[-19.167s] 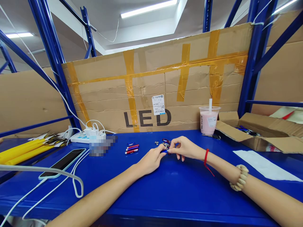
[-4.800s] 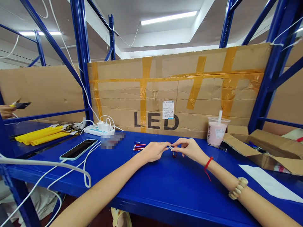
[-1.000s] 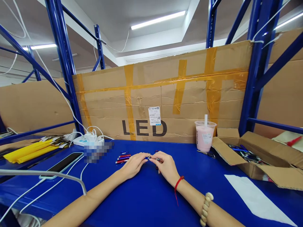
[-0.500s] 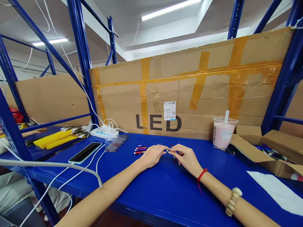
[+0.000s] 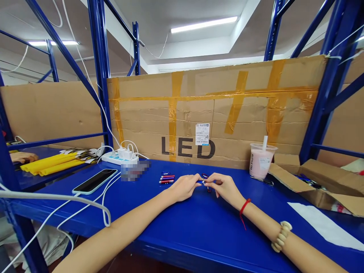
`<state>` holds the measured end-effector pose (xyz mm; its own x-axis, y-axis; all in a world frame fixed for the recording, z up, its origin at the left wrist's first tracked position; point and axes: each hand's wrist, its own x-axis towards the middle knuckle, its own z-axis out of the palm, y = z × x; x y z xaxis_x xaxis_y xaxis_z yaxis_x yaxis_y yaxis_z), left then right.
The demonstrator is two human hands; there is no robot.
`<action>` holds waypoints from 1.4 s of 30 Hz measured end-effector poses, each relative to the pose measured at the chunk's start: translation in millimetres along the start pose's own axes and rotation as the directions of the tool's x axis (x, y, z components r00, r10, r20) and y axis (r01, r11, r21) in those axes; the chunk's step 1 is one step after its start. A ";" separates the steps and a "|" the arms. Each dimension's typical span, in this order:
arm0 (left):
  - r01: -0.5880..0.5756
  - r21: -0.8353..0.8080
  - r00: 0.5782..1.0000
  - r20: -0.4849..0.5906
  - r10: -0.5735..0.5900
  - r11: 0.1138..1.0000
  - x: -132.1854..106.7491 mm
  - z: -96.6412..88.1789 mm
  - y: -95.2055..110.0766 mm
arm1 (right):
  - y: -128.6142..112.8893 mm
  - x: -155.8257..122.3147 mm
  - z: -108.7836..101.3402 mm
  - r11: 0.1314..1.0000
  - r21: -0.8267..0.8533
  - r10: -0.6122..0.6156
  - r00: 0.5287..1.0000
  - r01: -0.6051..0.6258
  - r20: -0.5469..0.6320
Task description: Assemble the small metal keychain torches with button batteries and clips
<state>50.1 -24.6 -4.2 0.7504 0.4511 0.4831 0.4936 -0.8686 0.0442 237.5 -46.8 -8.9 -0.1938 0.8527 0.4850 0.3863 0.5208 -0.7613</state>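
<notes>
My left hand [image 5: 184,187] is closed, its fingertips pinching a small blue tube [image 5: 200,182] with a shiny end, most of it hidden by the fingers. My right hand [image 5: 224,187] pinches the shiny end of the same piece, so the two hands meet over the blue table. Just behind the fingertips lie small looped clips, one of them a dark clip [image 5: 204,176]. Left of my left hand, several slim red and purple metal tubes [image 5: 166,181] lie side by side, with a small blue clip [image 5: 165,173] behind them.
A lidded cup of pink drink [image 5: 260,161] stands at the right, beside an open cardboard box [image 5: 318,193] of small parts. White paper [image 5: 324,223] lies in front. Leftward are a phone [image 5: 95,181], a power strip [image 5: 116,157], loose white cables and yellow bundles [image 5: 54,162]. A cardboard sheet [image 5: 142,117] closes the back.
The camera view has shifted slightly to the right. Both hands stay together on the small blue tube, with only a slight change in finger position.
</notes>
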 end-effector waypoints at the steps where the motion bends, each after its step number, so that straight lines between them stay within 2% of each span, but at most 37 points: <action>1: 0.001 -0.021 1.000 -0.004 -0.001 1.000 -0.6 1.5 0.8 | 0.2 -0.5 -0.6 1.000 -0.008 -0.008 1.000 0.008 0.003; 9: 0.019 -0.093 1.000 -0.022 -0.021 0.995 -1.7 8.0 2.9 | 3.8 -3.0 -6.6 0.991 -0.113 -0.069 0.997 0.073 0.033; 15: 0.002 -0.055 1.000 -0.019 -0.003 0.998 0.0 9.1 2.4 | 0.9 -3.6 -6.8 0.990 -0.140 -0.020 0.999 0.024 0.028; 23: -0.038 -0.048 0.999 -0.038 0.037 0.998 -1.1 12.0 0.1 | -6.9 -4.5 -10.6 0.948 -0.316 0.061 0.997 -0.044 0.044; 31: -0.062 -0.035 0.993 -0.098 0.058 0.997 -0.6 13.7 -1.9 | -8.5 -2.2 -7.9 0.955 -0.257 0.169 0.984 -0.148 0.063; 36: -0.060 -0.046 0.994 -0.098 0.055 0.997 0.2 12.8 -2.3 | -10.5 -0.3 -9.3 0.965 -0.223 0.160 0.984 -0.140 0.075; 42: 0.005 -0.076 0.998 -0.056 -0.009 0.997 1.3 6.6 1.1 | -8.1 3.5 -10.2 0.975 -0.165 0.163 0.985 -0.152 0.056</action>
<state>54.5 -23.6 -9.3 0.7199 0.4468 0.5311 0.4625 -0.8794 0.1128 242.9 -48.5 3.3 -0.1786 0.9271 0.3295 0.5547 0.3715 -0.7445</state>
